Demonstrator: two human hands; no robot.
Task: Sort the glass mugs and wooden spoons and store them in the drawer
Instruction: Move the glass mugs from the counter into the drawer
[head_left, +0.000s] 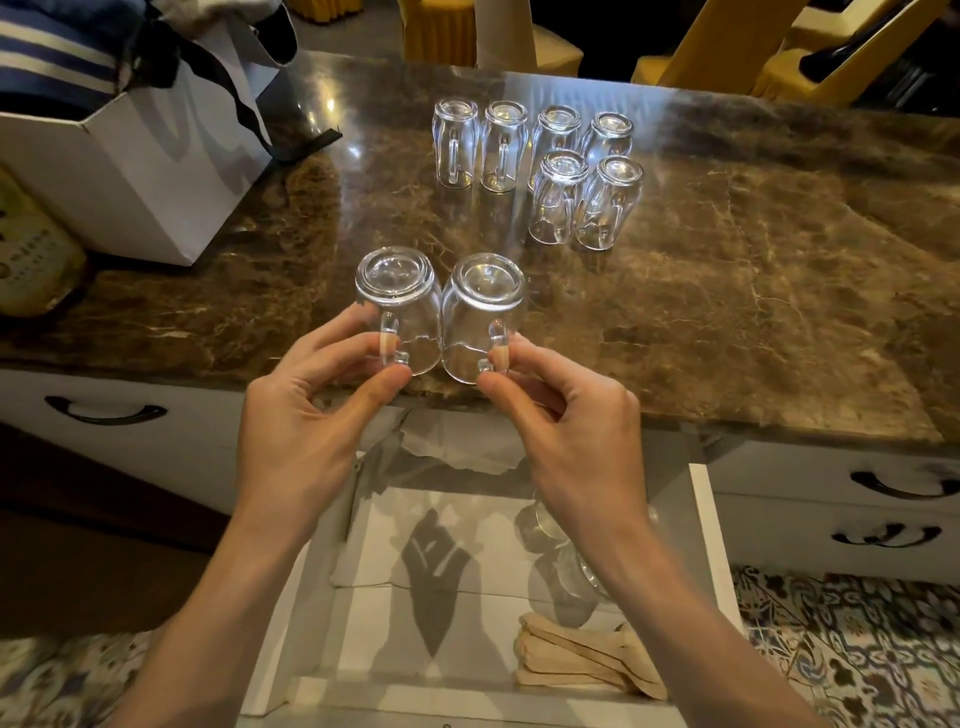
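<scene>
Two upside-down glass mugs stand side by side at the marble counter's near edge. My left hand (317, 384) pinches the handle of the left mug (397, 296). My right hand (561, 410) pinches the handle of the right mug (483, 306). Several more glass mugs (558, 156) stand upside down in a group farther back on the counter. Below my hands the white drawer (714, 545) is pulled out. Inside it, a stack of wooden spoons (576, 660) lies at the front right, and some glass mugs (545, 530) sit partly hidden behind my right forearm.
A white paper bag (145, 156) with dark straps stands at the counter's left, a bottle (31, 249) beside it. Crumpled paper (457, 441) lies at the drawer's back. Shut drawers with black handles (104, 410) flank the pulled-out one. Yellow chairs (727, 47) stand beyond the counter.
</scene>
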